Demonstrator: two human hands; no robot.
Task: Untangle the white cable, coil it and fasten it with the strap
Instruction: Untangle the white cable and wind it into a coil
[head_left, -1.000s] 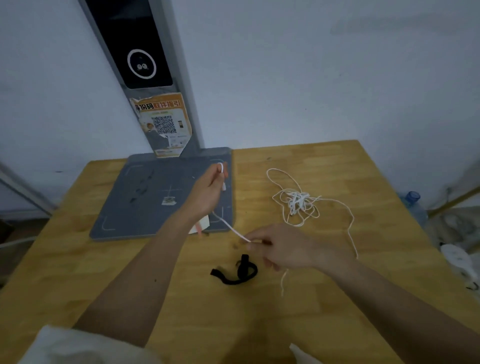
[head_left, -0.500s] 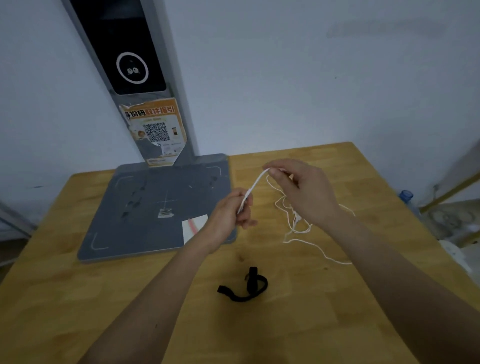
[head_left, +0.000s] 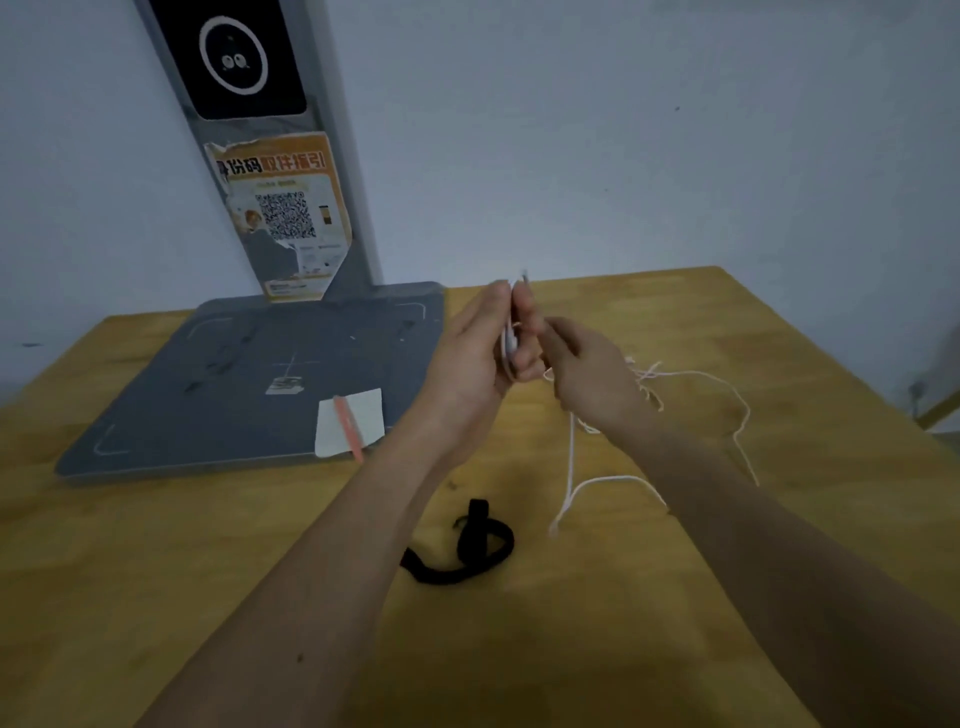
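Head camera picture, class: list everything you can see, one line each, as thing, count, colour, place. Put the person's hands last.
Table: one, light wood, fills the lower picture.
Cable: one, white, loose and tangled on the table's right, one end wound in the hands.
Strap: one, black, on the table near the front, untouched.
Stand: one, grey, flat base on the table's left with an upright post.
Sticker: one, orange, with a square code, on the post.
Paper: one, white, on the base.
Left hand: holds the wound cable.
Right hand: pinches the cable beside it.
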